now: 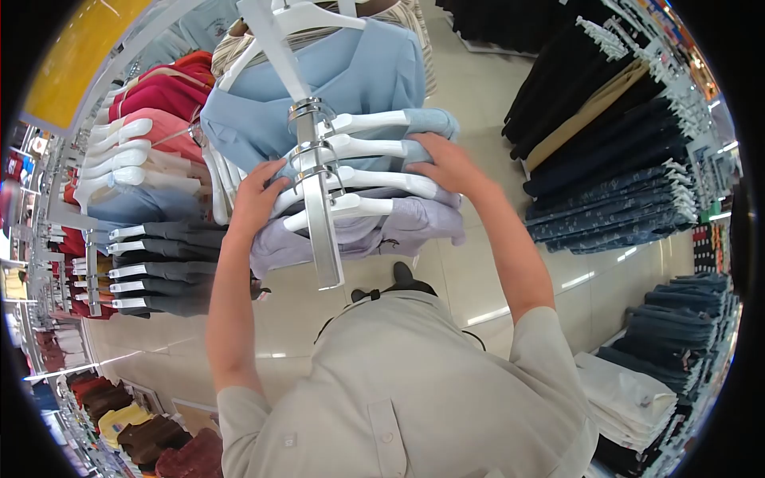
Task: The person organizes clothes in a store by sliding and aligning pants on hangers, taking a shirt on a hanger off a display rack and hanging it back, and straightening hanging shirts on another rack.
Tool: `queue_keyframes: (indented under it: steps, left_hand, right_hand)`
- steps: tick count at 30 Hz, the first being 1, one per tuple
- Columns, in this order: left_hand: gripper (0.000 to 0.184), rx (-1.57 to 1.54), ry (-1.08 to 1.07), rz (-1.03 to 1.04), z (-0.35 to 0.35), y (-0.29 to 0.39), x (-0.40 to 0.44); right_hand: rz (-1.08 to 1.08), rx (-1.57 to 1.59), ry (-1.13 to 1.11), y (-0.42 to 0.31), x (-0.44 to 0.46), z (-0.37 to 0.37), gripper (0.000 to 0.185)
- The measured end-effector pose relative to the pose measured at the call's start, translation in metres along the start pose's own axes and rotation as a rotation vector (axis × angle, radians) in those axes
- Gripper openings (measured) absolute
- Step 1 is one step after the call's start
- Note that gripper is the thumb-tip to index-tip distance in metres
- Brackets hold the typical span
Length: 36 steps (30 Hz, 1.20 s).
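A metal display arm points toward me, with several white hangers hooked over it. Light blue garments hang at the back of it, and a lavender garment hangs nearest to me. My left hand rests at the left shoulders of the hung garments, fingers bent around their edge. On the other side, my right hand lies over the right shoulders, thumb and fingers apart across a blue shoulder and a lavender one. Folds of cloth partly hide the fingertips of my left hand.
Red, pink and dark grey garments hang close on the left. Black and navy trousers hang on the right, above folded jeans and a white folded stack. Brown and yellow clothes lie at lower left.
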State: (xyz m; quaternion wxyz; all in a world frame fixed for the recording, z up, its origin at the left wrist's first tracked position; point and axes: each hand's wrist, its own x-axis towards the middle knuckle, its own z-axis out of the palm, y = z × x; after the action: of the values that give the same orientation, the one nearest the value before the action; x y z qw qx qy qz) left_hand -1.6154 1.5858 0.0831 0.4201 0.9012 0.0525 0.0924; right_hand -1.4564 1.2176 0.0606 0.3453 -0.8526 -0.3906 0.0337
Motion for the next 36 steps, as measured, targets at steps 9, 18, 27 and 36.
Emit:
queue_keyframes:
  steps: [9, 18, 27, 36]
  left_hand:
    - [0.041, -0.059, 0.051, -0.047, -0.007, 0.0, -0.016]
    - [0.047, 0.04, -0.072, -0.279, -0.03, -0.047, -0.051]
    - [0.051, 0.086, -0.103, -0.293, -0.021, -0.057, -0.06]
    - [0.05, 0.327, 0.166, -0.303, -0.043, -0.005, -0.036]
  right_hand:
    - [-0.115, -0.077, -0.044, 0.003, 0.022, 0.017, 0.049]
    - [-0.13, -0.033, 0.082, -0.01, 0.024, 0.003, 0.04]
    - [-0.141, 0.006, -0.018, -0.014, 0.031, -0.009, 0.04]
    - [-0.064, 0.183, 0.201, 0.005, 0.037, 0.002, 0.041]
